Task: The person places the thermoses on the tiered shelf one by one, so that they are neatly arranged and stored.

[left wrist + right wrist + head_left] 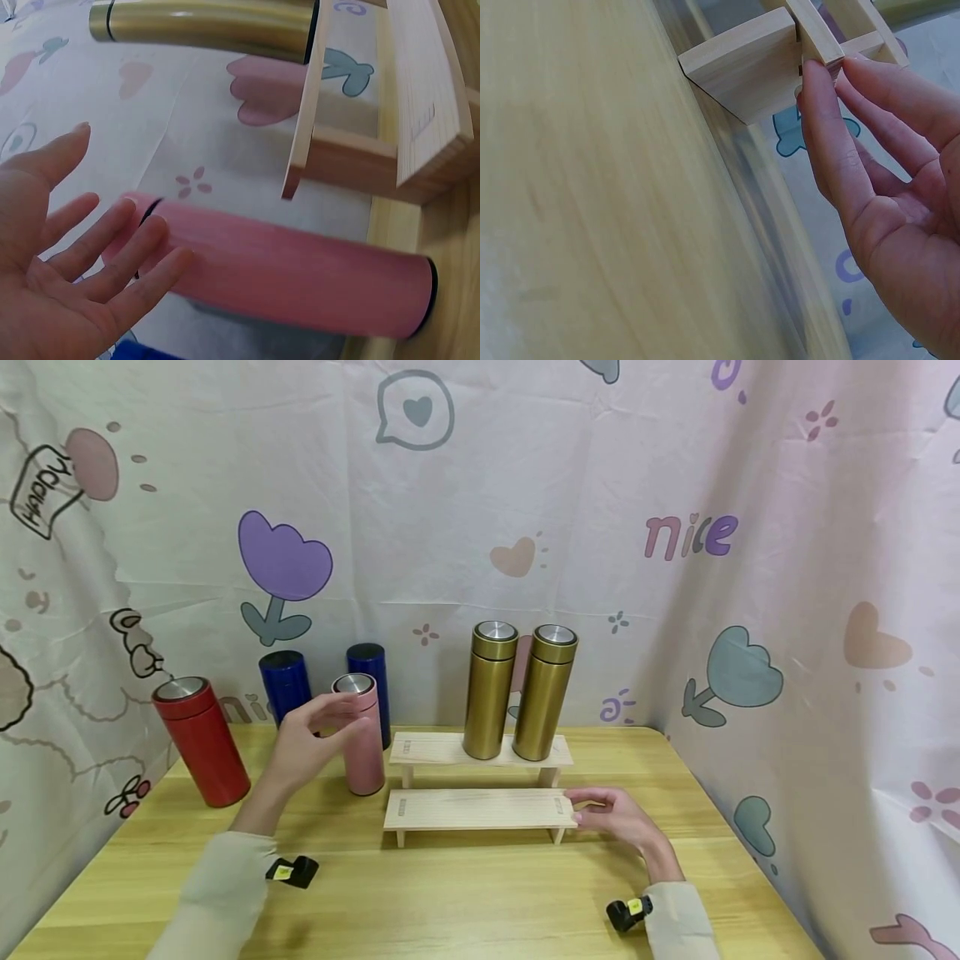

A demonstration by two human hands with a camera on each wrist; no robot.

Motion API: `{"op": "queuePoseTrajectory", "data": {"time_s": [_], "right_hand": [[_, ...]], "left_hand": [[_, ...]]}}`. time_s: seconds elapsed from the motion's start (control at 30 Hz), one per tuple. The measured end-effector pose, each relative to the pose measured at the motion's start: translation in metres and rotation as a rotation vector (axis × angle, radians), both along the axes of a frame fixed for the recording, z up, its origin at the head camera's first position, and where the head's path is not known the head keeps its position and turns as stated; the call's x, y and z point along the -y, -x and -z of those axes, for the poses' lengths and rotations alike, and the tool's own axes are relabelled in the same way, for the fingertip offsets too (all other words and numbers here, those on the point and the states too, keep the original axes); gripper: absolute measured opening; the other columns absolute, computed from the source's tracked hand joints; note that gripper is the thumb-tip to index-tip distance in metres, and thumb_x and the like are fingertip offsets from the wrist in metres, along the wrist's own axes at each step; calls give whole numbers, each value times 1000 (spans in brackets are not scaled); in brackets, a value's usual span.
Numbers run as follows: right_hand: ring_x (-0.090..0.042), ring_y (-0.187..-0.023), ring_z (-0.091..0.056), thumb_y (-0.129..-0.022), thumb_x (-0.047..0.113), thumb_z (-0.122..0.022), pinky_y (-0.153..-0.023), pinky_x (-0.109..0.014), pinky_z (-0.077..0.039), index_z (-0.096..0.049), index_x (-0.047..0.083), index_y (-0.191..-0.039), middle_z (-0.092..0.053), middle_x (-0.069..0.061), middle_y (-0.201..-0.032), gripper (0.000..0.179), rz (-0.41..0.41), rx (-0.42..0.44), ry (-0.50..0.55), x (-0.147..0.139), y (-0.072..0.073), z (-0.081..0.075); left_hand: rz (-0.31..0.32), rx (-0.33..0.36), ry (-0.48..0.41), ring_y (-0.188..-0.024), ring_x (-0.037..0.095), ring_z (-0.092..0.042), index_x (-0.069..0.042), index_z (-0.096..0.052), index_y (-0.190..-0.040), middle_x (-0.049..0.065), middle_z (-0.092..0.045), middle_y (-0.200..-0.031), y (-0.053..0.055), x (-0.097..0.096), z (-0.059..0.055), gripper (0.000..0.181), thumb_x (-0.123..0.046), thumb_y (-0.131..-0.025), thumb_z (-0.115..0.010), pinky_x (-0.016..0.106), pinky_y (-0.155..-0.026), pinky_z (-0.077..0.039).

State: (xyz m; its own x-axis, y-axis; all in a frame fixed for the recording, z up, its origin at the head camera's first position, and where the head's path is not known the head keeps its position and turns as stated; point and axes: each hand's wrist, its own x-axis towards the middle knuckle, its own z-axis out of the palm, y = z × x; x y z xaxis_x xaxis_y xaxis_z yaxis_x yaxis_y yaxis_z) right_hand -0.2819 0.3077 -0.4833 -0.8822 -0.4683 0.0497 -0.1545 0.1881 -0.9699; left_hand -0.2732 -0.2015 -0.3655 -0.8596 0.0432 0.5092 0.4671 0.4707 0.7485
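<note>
A pink thermos bottle (pixel 364 764) with a silver-topped lid stands upright on the table, left of a small two-step wooden stand. Beside its upper part is my left hand (pixel 309 739), fingers extended. In the left wrist view that hand's fingers (pixel 154 229) overlap the pink bottle near its lid seam; whether they touch it I cannot tell. My right hand (pixel 617 818) pinches the right end of the stand's lower step (pixel 480 810) between thumb and fingers, as the right wrist view also shows. Two gold thermos bottles (pixel 489 693) stand on the upper step (pixel 431 747).
At the left of the table (pixel 420 902) is a red thermos bottle (pixel 202 747). Two blue thermos bottles, one left (pixel 284 683) and one right (pixel 380 685), stand at the back behind the pink one. A patterned curtain (pixel 420 527) hangs behind and along the sides.
</note>
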Motion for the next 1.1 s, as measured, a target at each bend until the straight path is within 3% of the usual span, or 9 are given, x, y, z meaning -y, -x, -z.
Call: {"op": "queuePoseTrajectory", "data": {"time_s": [0.1, 0.37, 0.53, 0.6, 0.7, 0.8, 0.93, 1.1], "right_hand": [[-8, -99, -73, -95, 4, -70, -88, -29, -63, -51, -17, -139, -61, -36, -131, 52, -2, -1, 1, 1, 0, 0], [-8, -100, -73, -95, 5, -70, -89, -29, -63, -52, -17, -139, -61, -36, -132, 52, 5, 0, -11, 0, 0, -1], [-8, -100, -72, -95, 5, -70, -89, -28, -62, -52, -16, -139, -59, -38, -133, 52, 6, -12, -23, 0, -1, -1], [-8, -100, -72, -95, 5, -70, -89, -28, -62, -52, -16, -139, -58, -39, -134, 52, 6, -14, -24, 0, -1, -1], [-8, -100, -72, -96, 5, -70, -89, -29, -63, -52, -16, -139, -57, -40, -134, 52, 5, -12, -23, 1, -2, -1], [-9, -100, -72, -95, 5, -70, -89, -30, -63, -51, -17, -140, -57, -40, -134, 52, 4, -5, -17, 1, -2, -1], [-10, -100, -73, -95, 5, -70, -90, -34, -63, -50, -17, -140, -57, -41, -134, 54, 5, 7, -10, 2, -3, -2], [-10, -100, -73, -95, 5, -70, -91, -36, -63, -51, -17, -140, -58, -39, -133, 54, 8, 9, -11, 1, -2, -1]], "left_hand": [[-30, 8, 12, -95, -8, -64, -9, -68, -129, 14, -74, -119, 0, 9, 3, 39, -29, -96, -76, 9, -84, -52], [-106, 110, 33, -106, 4, -62, -12, -66, -132, 14, -69, -130, -6, 30, 9, 46, -42, -98, -70, 9, -81, -52], [-123, 129, 10, -103, -4, -62, -9, -63, -136, 18, -68, -131, -6, 41, 15, 50, -41, -98, -70, 5, -80, -50], [-125, 133, 4, -106, 3, -66, -7, -61, -138, 19, -67, -132, -5, 44, 18, 52, -39, -98, -70, 5, -80, -50], [-122, 150, 9, -116, 28, -69, -6, -57, -142, 22, -65, -137, -3, 47, 23, 57, -39, -98, -70, 7, -80, -53], [-111, 172, 17, -126, 45, -63, -5, -52, -147, 25, -61, -142, 0, 49, 30, 61, -37, -98, -70, 13, -81, -58], [-95, 199, 19, -129, 48, -60, -5, -45, -154, 27, -56, -147, 3, 51, 37, 68, -36, -98, -71, 31, -89, -63], [-81, 246, 31, -133, 49, -57, -5, -38, -158, 28, -51, -152, 6, 48, 43, 76, -39, -98, -71, 53, -100, -57]]}}
